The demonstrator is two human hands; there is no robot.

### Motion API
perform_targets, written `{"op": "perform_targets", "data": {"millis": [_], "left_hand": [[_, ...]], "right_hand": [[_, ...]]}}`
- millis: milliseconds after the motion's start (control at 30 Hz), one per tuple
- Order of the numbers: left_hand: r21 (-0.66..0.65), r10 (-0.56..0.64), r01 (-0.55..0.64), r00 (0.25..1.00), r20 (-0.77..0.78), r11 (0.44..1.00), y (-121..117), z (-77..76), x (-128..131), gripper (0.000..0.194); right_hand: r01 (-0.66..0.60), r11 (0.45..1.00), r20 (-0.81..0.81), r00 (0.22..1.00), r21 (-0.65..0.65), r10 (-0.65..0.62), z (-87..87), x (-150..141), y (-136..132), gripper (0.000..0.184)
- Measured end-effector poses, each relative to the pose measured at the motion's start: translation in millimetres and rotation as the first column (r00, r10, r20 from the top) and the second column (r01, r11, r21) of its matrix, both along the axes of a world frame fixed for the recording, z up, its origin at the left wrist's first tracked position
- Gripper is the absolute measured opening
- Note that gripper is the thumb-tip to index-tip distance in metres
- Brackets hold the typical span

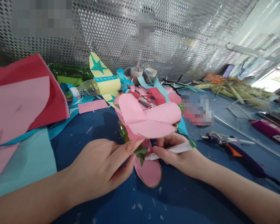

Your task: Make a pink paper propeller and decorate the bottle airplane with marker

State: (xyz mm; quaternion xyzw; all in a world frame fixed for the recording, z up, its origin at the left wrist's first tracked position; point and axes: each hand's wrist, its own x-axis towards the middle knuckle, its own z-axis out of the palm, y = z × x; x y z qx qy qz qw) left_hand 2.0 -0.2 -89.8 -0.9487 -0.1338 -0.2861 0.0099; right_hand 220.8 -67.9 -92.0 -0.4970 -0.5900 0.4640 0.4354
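Pink paper lobes with dark edging form a craft in front of me; a bit of green bottle shows at its left side. My left hand pinches its lower part, fingers closed beside a dark green star. In my right hand is a white marker pen with a green end. Its other end lies close to the star; whether it touches, I cannot tell. The lowest pink lobe hangs just above or on the blue table.
At left lie red, pink and light blue paper sheets. A yellow paper-wrapped bottle and paper scraps lie behind. To the right are a glue gun with its cord, a purple object and dry husks. A perforated metal screen stands behind.
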Motion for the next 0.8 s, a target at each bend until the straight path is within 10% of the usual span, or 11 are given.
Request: {"op": "perform_targets", "data": {"millis": [800], "left_hand": [[0.074, -0.034, 0.03, 0.998, 0.055, 0.997, 2, 2.8, 5, 0.019]], "right_hand": [[0.016, 0.994, -0.099, 0.995, -0.106, -0.026, 7.8, 13, 7, 0.027]]}}
